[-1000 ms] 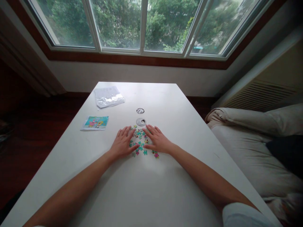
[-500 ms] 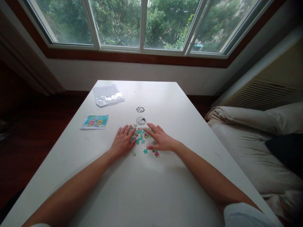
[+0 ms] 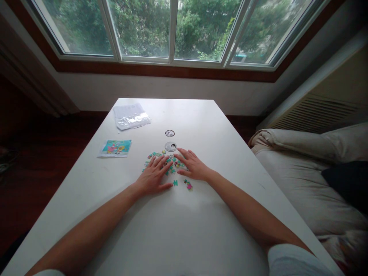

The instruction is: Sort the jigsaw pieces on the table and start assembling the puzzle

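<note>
Several small jigsaw puzzle pieces (image 3: 173, 170), mostly turquoise with some multicoloured ones, lie in a loose pile on the white table. My left hand (image 3: 154, 177) rests over the left part of the pile with its fingers spread, covering some pieces. On the right side of the pile, my right hand (image 3: 193, 165) lies with fingers stretched out, its fingertips at the pieces. A turquoise piece (image 3: 175, 183) sits near my left thumb. Below my right hand are a few pink and multicoloured pieces (image 3: 188, 185).
Beyond the pile, two round grey discs (image 3: 171, 146) are set in the white table (image 3: 184, 230). A cartoon picture card (image 3: 116, 148) lies to the left, with a clear plastic bag (image 3: 132, 116) behind it. A sofa (image 3: 296, 172) stands along the right side.
My left hand has shifted slightly right and nearer, exposing pieces on the pile's left. My right hand has moved a little left and away.
</note>
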